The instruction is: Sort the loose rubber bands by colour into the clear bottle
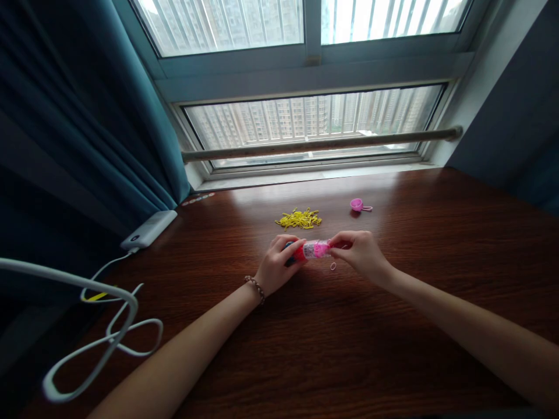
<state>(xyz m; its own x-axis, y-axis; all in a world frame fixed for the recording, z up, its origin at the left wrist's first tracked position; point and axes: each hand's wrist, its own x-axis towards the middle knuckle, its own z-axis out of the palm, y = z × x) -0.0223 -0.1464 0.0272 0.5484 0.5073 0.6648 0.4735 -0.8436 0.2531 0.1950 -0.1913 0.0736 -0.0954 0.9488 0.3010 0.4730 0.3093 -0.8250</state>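
My left hand (279, 261) is wrapped round the red end of a small clear plastic bottle (310, 250), which lies on its side with bright pink contents. Part of a dark blue piece shows under the left fingers. At the bottle's right end, the thumb and fingers of my right hand (358, 251) are pinched together; what they grip is hidden. Just below that end a small pink loop (333, 266) lies on the table. Beyond the hands is a pile of thin yellow loops (299, 219). A small pink cup with a loop handle (357, 205) sits farther right.
The dark brown wooden table (279, 355) reaches back to the window sill. At the left edge stands a white power bank (151, 228), with a white cable (105, 343) curling beside my left forearm. A blue curtain (144, 128) hangs at the left. A rail (323, 145) crosses the window.
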